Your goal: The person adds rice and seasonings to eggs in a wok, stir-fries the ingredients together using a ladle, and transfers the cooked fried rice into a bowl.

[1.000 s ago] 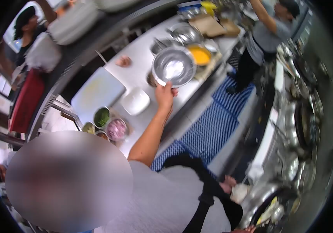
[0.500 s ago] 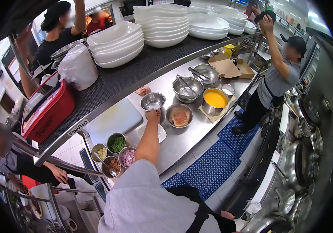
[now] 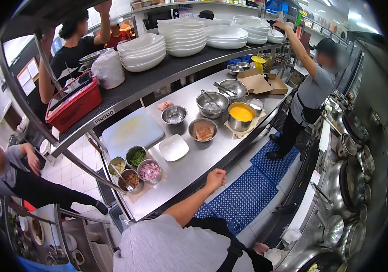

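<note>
My left hand (image 3: 216, 178) hangs over the aisle beside the steel table's (image 3: 187, 179) front edge. Its fingers are curled in and hold nothing visible. Nearest on the table are a white square dish (image 3: 174, 148) and a steel bowl with a slab of raw meat (image 3: 204, 132). An unheld steel mixing bowl (image 3: 174, 115) stands behind the dish. My right hand (image 3: 261, 248) shows only in part at the bottom, beside a whitish cloth (image 3: 275, 256); its fingers are hidden.
Tins of chopped onion (image 3: 149, 171), green vegetables (image 3: 137, 157) and brown pieces (image 3: 129, 179) stand near a white cutting board (image 3: 132, 129). A pot of yellow liquid (image 3: 241, 113) sits farther right. Woks (image 3: 339, 190) line the right. Co-workers stand right (image 3: 323, 86) and left (image 3: 17, 167).
My left hand has let go of the steel mixing bowl and drawn back to the right, off the table. The co-worker at left has raised an arm.
</note>
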`<state>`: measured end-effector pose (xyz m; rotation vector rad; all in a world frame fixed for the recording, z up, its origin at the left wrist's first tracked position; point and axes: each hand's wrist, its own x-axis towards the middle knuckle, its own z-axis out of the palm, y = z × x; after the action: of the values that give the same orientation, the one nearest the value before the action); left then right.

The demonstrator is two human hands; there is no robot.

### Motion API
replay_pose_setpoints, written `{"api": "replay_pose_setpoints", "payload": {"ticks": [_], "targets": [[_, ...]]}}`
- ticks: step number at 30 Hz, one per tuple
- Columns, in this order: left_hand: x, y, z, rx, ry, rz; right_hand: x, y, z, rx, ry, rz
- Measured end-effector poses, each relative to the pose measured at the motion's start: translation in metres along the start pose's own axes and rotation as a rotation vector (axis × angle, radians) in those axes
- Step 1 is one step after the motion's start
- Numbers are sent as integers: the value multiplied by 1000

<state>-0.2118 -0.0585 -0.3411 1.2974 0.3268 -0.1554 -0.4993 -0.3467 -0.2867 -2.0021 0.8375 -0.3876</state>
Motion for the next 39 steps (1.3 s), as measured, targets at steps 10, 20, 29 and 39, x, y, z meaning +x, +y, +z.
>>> {"api": "replay_pose_setpoints", "payload": {"ticks": [10, 20, 29, 39], "targets": [[-68, -74, 34, 640, -434, 247, 9, 15, -16, -8, -18, -2], [-92, -75, 77, 882, -1051, 278, 9, 27, -13, -10, -51, 25], [-122, -84, 129, 884, -1450, 332, 0, 26, -1, -45, -23, 40], [-109, -117, 144, 912, -1531, 524, 4, 22, 12, -67, 17, 45]]}}
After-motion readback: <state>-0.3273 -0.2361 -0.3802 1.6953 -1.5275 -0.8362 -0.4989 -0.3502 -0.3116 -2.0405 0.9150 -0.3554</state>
